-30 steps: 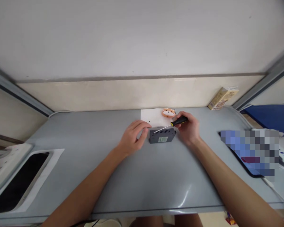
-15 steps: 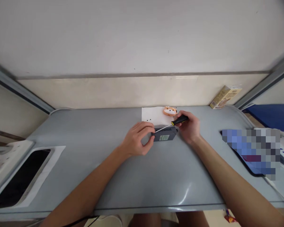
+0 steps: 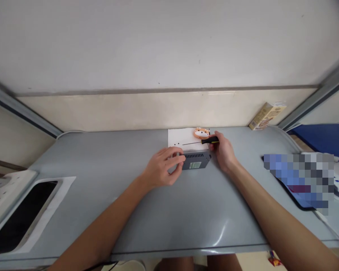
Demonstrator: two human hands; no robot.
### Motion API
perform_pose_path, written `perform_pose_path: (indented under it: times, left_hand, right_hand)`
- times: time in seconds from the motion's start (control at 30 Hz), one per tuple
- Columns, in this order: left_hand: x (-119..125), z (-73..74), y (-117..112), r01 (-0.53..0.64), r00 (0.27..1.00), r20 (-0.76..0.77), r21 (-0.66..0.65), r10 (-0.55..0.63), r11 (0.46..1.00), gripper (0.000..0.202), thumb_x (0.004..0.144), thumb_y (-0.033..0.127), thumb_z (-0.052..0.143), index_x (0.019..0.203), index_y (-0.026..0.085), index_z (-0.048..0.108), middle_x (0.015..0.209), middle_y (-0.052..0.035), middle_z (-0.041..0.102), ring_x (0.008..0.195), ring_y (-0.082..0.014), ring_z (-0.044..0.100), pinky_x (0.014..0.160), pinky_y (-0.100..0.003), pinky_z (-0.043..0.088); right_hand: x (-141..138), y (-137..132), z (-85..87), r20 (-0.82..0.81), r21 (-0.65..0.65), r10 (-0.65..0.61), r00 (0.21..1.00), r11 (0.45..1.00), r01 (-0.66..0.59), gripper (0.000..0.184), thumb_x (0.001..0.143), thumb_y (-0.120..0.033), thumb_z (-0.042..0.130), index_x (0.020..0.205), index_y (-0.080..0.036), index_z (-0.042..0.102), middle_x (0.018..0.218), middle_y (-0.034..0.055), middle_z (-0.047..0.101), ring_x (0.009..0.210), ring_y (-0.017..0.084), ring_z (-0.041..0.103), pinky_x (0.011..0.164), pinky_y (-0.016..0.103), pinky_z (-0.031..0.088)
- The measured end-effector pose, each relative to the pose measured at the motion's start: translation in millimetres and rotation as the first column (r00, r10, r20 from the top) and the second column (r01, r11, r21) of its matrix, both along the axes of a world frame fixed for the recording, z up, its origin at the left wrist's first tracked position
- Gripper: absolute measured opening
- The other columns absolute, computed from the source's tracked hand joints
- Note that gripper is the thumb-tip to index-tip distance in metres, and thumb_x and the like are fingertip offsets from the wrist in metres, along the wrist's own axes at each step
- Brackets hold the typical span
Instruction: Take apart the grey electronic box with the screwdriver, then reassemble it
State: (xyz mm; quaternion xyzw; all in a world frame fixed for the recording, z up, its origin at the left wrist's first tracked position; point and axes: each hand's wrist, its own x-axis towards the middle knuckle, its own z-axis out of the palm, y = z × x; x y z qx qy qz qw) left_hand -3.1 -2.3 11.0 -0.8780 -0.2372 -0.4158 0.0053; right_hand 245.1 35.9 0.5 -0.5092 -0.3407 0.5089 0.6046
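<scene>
My left hand [image 3: 166, 165] grips the left end of a dark grey box-shaped device [image 3: 205, 161], which has a row of vent slots and a pale label. The device stands on the grey desk. In my right hand [image 3: 223, 150] is a screwdriver [image 3: 210, 140] with a black and yellow handle. Its thin shaft points left over a white sheet of paper [image 3: 183, 134], its tip apart from the device. Small dark bits [image 3: 176, 144], perhaps screws, lie on the paper near the tip. An orange and white animal-faced case [image 3: 201, 133] rests on the paper, just behind the screwdriver.
A black-screened phone or tablet [image 3: 22, 216] lies on white paper at the left, beside a white power strip [image 3: 8, 192]. To the right lies a tablet with a blurred screen [image 3: 296, 184] and a white cable. A yellowish carton [image 3: 267, 116] leans at the back right.
The screwdriver's tip has lifted off the device's left end and swung back over the paper. My left forefinger now lies over that end of the device.
</scene>
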Motion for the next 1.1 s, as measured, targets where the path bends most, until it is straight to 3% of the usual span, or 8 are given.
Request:
perform_pose_path:
  times: [0.13,0.33,0.53,0.67,0.93,1.1]
  left_hand:
    - [0.1,0.2,-0.4,-0.004,1.0,0.0,0.01,0.004,1.0,0.021,0.086,0.007,0.06,0.101,0.022,0.058,0.107,-0.0058,0.066,0.074,-0.0121,0.059,0.073,-0.03,0.053]
    - [0.6,2.3,-0.9,-0.011,1.0,-0.015,-0.009,0.011,1.0,0.017,0.089,0.01,0.059,0.1,0.022,0.059,0.106,-0.0058,0.068,0.074,-0.0129,0.062,0.072,-0.03,0.053]
    - [1.2,2.0,-1.5,-0.011,0.998,-0.069,-0.048,0.008,0.999,0.027,0.093,0.02,0.064,0.12,0.022,0.06,0.119,-0.0081,0.072,0.104,-0.0201,0.071,0.09,-0.035,0.057]
    - [3.1,-0.4,-1.2,-0.016,0.997,-0.071,-0.048,0.013,0.999,0.026,0.095,0.018,0.062,0.12,0.023,0.062,0.116,-0.0065,0.074,0.103,-0.0191,0.071,0.091,-0.035,0.057]
    - [-7.1,7.2,3.9,-0.092,0.995,-0.046,-0.043,0.09,0.995,0.017,0.085,0.012,0.057,0.099,0.02,0.061,0.093,-0.006,0.071,0.083,-0.0207,0.064,0.078,-0.038,0.052]
    - [-7.4,8.9,3.7,-0.081,0.995,-0.049,0.002,0.081,0.997,0.02,0.087,0.015,0.061,0.105,0.021,0.064,0.109,-0.0068,0.075,0.097,-0.0227,0.069,0.087,-0.04,0.051]
  right_hand:
    - [-3.3,-1.8,-2.7,0.147,-0.051,-0.047,0.988,0.997,0.055,0.037,0.087,-0.058,0.064,0.082,-0.022,0.074,0.074,-0.0002,0.064,0.065,0.013,0.05,0.06,0.026,0.039]
    - [-6.4,-6.0,-0.5,0.216,-0.043,-0.001,0.976,0.999,0.011,0.041,0.087,-0.064,0.064,0.085,-0.024,0.074,0.083,0.0001,0.068,0.071,0.014,0.054,0.068,0.028,0.043]
    - [-7.9,-7.3,-0.5,0.231,-0.026,0.078,0.97,0.997,-0.074,0.045,0.088,-0.068,0.061,0.091,-0.025,0.074,0.095,0.001,0.073,0.077,0.016,0.056,0.074,0.03,0.043]
    - [-6.4,-7.2,-1.0,0.239,-0.02,0.09,0.967,0.996,-0.088,0.046,0.088,-0.068,0.061,0.092,-0.025,0.075,0.092,0.001,0.073,0.077,0.016,0.056,0.074,0.031,0.043]
    - [4.9,3.3,-1.9,-0.027,0.001,0.056,0.998,0.998,-0.056,0.036,0.086,-0.059,0.066,0.083,-0.023,0.073,0.069,-0.0002,0.062,0.06,0.014,0.048,0.059,0.03,0.039]
    - [8.3,4.5,5.9,-0.254,0.008,0.026,0.967,1.0,-0.025,0.023,0.081,-0.041,0.07,0.071,-0.02,0.067,0.071,0.0006,0.061,0.054,0.01,0.044,0.047,0.027,0.037]
